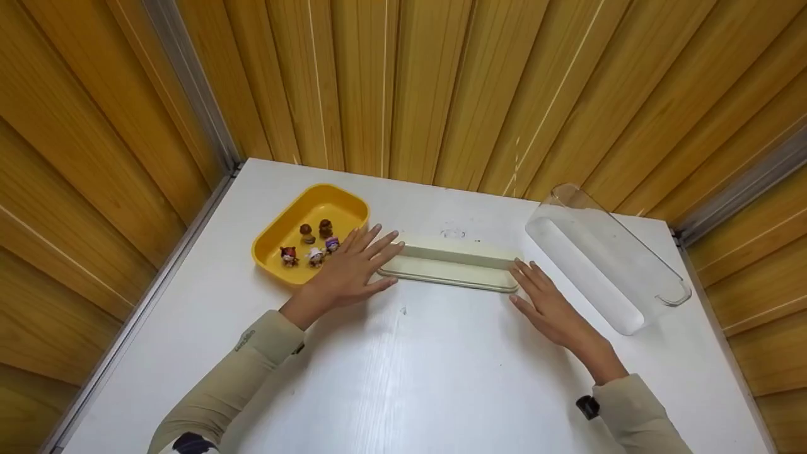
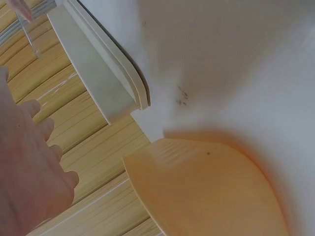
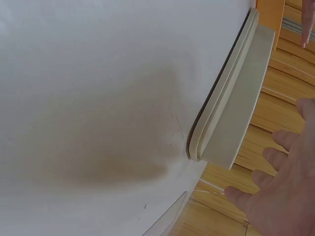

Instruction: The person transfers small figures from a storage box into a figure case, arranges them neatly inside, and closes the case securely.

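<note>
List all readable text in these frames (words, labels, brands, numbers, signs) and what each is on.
Readable: none.
Left sleeve: small dark lettering near the cuff, too small and blurred to read.
Table: faint dark marks behind the tray; can't tell if they're writing.
Yellow bin, tray, clear bin: no text visible.
</note>
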The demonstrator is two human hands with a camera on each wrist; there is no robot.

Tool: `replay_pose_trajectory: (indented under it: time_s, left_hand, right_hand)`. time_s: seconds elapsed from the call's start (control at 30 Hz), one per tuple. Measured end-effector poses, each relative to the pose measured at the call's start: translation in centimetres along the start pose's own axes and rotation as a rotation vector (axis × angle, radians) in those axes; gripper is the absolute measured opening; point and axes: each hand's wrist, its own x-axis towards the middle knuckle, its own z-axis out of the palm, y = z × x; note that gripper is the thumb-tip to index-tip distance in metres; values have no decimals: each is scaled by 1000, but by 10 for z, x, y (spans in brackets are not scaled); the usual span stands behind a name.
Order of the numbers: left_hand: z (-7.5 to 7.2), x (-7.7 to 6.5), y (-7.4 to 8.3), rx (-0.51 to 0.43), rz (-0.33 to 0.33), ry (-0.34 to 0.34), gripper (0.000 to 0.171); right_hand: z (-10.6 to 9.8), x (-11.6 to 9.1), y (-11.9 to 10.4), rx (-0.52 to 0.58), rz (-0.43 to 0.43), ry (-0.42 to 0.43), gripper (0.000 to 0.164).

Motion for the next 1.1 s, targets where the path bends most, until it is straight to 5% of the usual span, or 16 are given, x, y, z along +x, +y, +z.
replay_pose_trajectory:
  time_s: [0.27,0.47,0.8,1.1]
  left_hand:
    - [-6,-8,-2,1,-30,-45,70]
    - [-7,-15,-9,-8,-47,-41,69]
    - [-9,-36,-31,-76,-158,-66,68]
    - [-17,-37,-35,-65,-183,-74,68]
  right_hand:
    - [4,15,24,111,21,57,57]
    - [11,23,44,324,88,173,54]
    - [16,37,44,504,249,176,54]
    - [26,47,57,660,283,216,54]
